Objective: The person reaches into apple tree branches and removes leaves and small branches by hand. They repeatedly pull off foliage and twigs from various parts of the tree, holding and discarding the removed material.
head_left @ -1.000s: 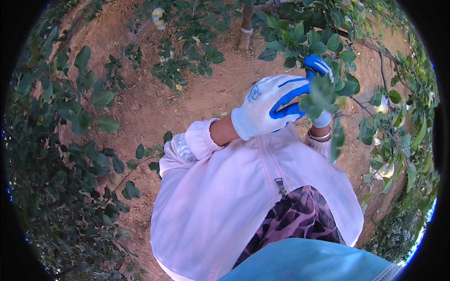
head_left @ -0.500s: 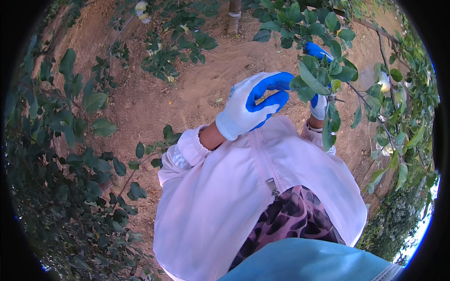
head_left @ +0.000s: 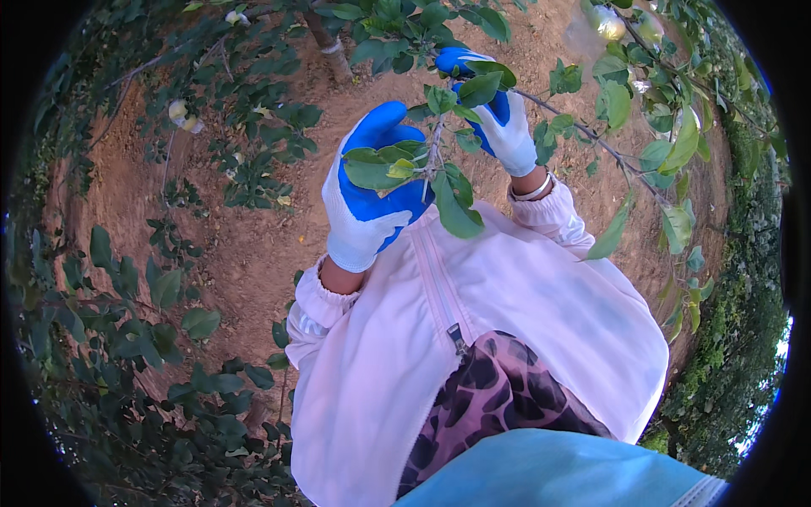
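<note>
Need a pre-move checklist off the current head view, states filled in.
1. Both hands gloved: ok. Left hand and right hand wear white-and-blue gloves.
2. Left hand open: ok. Thumb and fingers are spread, with green leaves in front of the palm.
3. Left hand touching those leaves: cannot tell.
4. Right hand's grip visible: not ok. A broad leaf partly covers it; whether it grips anything, cannot tell.
5. Twig in sight: ok. The leafy twig shows between the hands.
6. Hands apart from the upper-right fruit: ok.
</note>
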{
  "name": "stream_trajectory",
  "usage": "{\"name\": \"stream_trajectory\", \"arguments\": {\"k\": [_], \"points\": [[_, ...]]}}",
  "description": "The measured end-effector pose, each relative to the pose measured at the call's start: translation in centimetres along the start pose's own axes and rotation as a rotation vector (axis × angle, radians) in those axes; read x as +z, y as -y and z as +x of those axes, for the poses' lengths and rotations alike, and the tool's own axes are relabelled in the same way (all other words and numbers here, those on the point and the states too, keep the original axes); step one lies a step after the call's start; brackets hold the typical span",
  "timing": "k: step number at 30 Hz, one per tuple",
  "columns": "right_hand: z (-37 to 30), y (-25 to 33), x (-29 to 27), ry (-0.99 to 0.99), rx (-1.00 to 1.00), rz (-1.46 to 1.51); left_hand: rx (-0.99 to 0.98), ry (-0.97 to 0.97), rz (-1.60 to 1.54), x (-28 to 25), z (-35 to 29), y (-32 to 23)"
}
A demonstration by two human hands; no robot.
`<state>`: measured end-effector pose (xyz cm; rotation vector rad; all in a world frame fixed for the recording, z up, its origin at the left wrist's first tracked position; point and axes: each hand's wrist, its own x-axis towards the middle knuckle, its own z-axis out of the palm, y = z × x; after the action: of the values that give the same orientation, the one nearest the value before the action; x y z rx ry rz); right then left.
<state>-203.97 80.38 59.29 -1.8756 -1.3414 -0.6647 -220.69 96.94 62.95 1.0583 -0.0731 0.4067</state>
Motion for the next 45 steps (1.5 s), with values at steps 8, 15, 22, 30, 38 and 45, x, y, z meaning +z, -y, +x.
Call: {"name": "stream_trajectory", "arguments": {"k": [8, 15, 22, 30, 38, 45], "points": [[2.0, 1.3, 0.1, -0.049, 0.336, 0.658, 0.184, 0.016, 0.102, 0.5, -1.3, -1.1], [1.5, -1.4, -0.3, -0.030, 0.410, 0.729, 0.265, 0.230, 0.484, 2.5, 0.5, -1.9], [-0.6, -4.0, -0.5, -0.102, 0.446, 0.743, 0.188, 0.286, 0.514, 3.3, 0.9, -0.2], [-2.8, -5.5, -1.3, -0.202, 0.561, 0.801, 0.142, 0.272, 0.593, 3.8, 0.3, 0.0], [-1.7, -0.3, -7.6, -0.109, 0.774, 0.665, 0.100, 0.170, 0.519, 4.9, -1.0, 0.9], [-3.3, -1.6, -4.0, -0.549, 0.498, 1.039, 0.098, 0.002, 0.647, 4.8, -2.5, 2.0]]}}
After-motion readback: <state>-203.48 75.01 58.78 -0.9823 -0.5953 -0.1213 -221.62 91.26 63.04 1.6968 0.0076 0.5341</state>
